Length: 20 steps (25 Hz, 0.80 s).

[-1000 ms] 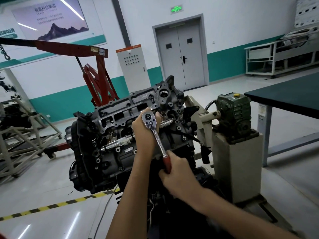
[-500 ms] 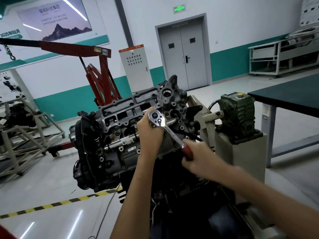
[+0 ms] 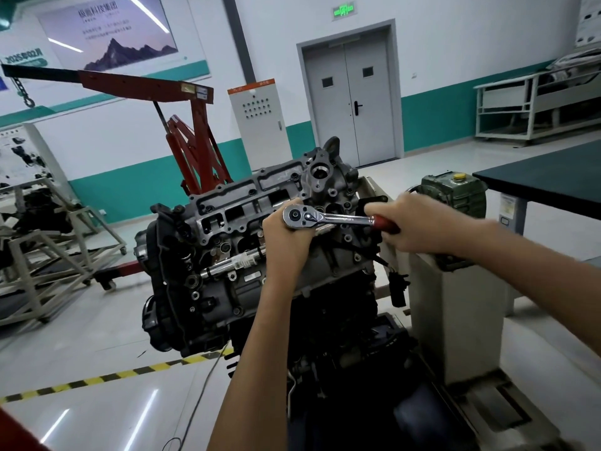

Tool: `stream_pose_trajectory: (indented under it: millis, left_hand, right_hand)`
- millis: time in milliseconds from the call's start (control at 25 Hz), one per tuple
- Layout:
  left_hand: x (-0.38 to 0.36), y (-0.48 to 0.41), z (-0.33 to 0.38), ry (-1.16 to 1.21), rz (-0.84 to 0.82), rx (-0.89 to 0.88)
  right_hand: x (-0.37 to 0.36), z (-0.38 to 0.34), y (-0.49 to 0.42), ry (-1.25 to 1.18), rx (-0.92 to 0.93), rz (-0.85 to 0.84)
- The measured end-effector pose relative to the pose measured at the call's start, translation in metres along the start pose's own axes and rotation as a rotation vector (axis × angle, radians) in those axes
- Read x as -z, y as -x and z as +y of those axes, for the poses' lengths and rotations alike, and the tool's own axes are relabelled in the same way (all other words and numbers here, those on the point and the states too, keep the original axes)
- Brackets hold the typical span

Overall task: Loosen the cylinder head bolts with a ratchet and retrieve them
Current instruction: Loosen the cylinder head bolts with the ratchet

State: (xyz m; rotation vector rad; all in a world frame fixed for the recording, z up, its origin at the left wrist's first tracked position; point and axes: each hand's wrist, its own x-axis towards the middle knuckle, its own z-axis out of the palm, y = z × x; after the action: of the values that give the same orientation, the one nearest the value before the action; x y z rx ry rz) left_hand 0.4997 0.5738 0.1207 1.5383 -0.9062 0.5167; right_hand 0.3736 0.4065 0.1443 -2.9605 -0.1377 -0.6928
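The left hand is cupping the ratchet head, pressing it against the cylinder head, while the right hand is closing round its red handle, shaft lying level, pointing right; the green gearbox is standing just behind the right hand, the red hoist well behind the engine

Ratchet: polished chrome steel, mirror-bright head and shank; glossy red grip, likely plastic. Cylinder head: cast metal, dull grey, rough grainy skin, machined faces smoother. Floor: glossy smooth coating, reflecting ceiling lights. Engine hoist: red painted steel, semi-matt. Bench top: dark, matt, smooth
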Motion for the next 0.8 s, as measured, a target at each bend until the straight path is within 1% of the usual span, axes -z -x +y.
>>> stream_pose_trajectory:
  millis: [40, 80, 120, 200, 320, 360, 400, 440, 480, 520, 560, 640, 680, 720, 760, 800]
  left_hand:
    - [0.002, 0.0, 0.0, 0.001, -0.008, -0.002]
    - [0.003, 0.001, 0.001, 0.004, -0.007, -0.001]
    - [0.003, 0.003, 0.002, 0.008, 0.003, -0.002]
    - [-0.001, 0.008, 0.003, 0.026, 0.055, -0.003]
    - [-0.011, 0.013, 0.006, 0.07, 0.105, 0.004]
    - [-0.014, 0.012, 0.006, 0.078, 0.106, -0.006]
    - [-0.014, 0.012, 0.004, 0.099, 0.113, 0.005]
    - [-0.014, 0.01, 0.003, 0.142, 0.125, 0.048]
    - [-0.012, 0.01, 0.003, 0.193, 0.131, 0.11]
    - [-0.01, 0.007, 0.0, 0.206, 0.134, 0.147]
    - [-0.008, 0.006, 0.0, 0.188, 0.121, 0.138]
    - [-0.006, 0.004, 0.0, 0.098, 0.049, 0.048]
    - [-0.005, 0.002, 0.0, 0.071, 0.024, 0.02]
    - [-0.004, 0.001, 0.001, 0.071, 0.02, 0.017]
    - [-0.002, 0.002, 0.0, 0.078, 0.028, 0.029]
    - [-0.001, 0.002, -0.001, 0.089, 0.044, 0.041]
  right_hand:
    - [0.006, 0.004, -0.005, 0.053, 0.016, 0.019]
    - [0.004, 0.002, -0.003, 0.031, -0.002, 0.022]
    - [-0.006, -0.005, 0.005, -0.052, -0.042, 0.015]
    - [-0.04, -0.037, 0.028, -0.372, -0.147, 0.037]
    - [-0.086, -0.107, 0.039, -0.897, -0.318, 0.176]
    - [-0.094, -0.126, 0.037, -1.022, -0.352, 0.219]
    - [-0.1, -0.138, 0.035, -1.084, -0.361, 0.243]
    - [-0.099, -0.138, 0.035, -1.072, -0.357, 0.242]
    - [-0.093, -0.127, 0.036, -0.984, -0.323, 0.23]
    - [-0.084, -0.107, 0.038, -0.845, -0.265, 0.2]
    - [-0.071, -0.081, 0.037, -0.697, -0.192, 0.137]
    - [-0.032, -0.028, 0.021, -0.364, -0.071, -0.014]
    - [-0.012, -0.007, 0.009, -0.18, -0.021, -0.044]
    - [0.005, 0.004, -0.003, -0.026, 0.039, -0.03]
    - [0.014, 0.009, -0.011, 0.076, 0.088, 0.012]
    - [0.016, 0.009, -0.012, 0.106, 0.093, 0.037]
